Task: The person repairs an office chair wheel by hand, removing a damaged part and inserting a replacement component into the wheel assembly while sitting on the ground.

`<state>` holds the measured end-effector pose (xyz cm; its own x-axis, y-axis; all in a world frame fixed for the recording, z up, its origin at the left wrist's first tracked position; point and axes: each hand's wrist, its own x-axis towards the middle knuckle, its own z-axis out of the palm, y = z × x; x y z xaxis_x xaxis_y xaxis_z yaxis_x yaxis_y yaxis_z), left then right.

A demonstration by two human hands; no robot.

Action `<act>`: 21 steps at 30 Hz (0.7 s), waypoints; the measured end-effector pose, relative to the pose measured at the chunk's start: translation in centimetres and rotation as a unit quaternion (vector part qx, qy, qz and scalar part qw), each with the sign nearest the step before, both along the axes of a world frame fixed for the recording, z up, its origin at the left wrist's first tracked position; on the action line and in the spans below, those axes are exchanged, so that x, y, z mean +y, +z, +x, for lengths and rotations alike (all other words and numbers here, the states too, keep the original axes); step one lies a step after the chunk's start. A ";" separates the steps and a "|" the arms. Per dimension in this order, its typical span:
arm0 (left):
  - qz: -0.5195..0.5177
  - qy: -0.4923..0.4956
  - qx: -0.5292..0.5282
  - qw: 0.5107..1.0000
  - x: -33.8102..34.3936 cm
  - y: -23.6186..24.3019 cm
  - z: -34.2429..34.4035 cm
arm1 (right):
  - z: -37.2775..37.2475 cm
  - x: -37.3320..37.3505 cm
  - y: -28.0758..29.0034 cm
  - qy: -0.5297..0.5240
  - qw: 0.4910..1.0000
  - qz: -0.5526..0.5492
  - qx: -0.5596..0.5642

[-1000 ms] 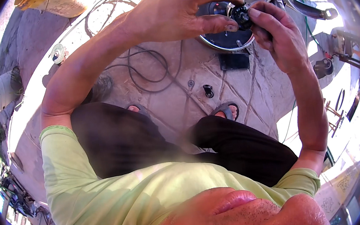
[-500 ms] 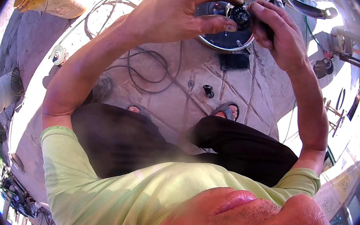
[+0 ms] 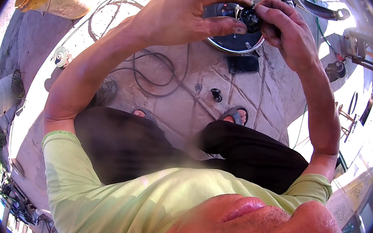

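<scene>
Flr (image 3: pixel 177 113) past disc edge (image 3: pixel 237 51); L hand (image 3: pixel 187 14), R hand (image 3: pixel 291 28) grip blk part (image 3: pixel 250 18).

Black part (image 3: pixel 250 19), pale green shirt (image 3: pixel 114 203)

Grey concrete floor (image 3: pixel 175 122) scored with crossing grooves (image 3: pixel 262 81), shaded in the middle, white sunlight (image 3: pixel 293 125) glaring at both sides

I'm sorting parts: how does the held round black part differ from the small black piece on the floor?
The round black part is gripped by the left hand, the right hand at its edge; the small black piece rests untouched on the floor. The round part shows a knobbly face; the small piece looks short and tubular. Both are black.
</scene>
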<state>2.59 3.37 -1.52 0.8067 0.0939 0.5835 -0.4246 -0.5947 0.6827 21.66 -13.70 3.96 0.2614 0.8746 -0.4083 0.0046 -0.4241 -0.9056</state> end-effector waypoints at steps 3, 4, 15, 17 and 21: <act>0.003 -0.001 -0.020 1.000 0.1 -0.3 -0.1 | -0.5 -0.1 0.4 -0.031 0.999 -0.009 0.013; 0.003 -0.001 -0.014 1.000 0.1 -0.3 -0.1 | -0.5 -0.3 0.5 -0.030 0.999 -0.018 0.011; 0.017 0.018 -0.017 1.000 -0.2 -0.3 -0.1 | -1.0 -1.3 1.2 -0.009 0.998 -0.057 0.006; 0.016 0.021 -0.004 1.000 -0.3 -0.1 -0.3 | -1.1 -1.3 1.4 -0.010 0.998 -0.056 0.010; 0.004 0.024 0.007 1.000 -0.3 -0.2 -0.3 | -0.9 -1.5 1.3 -0.009 0.998 -0.050 0.023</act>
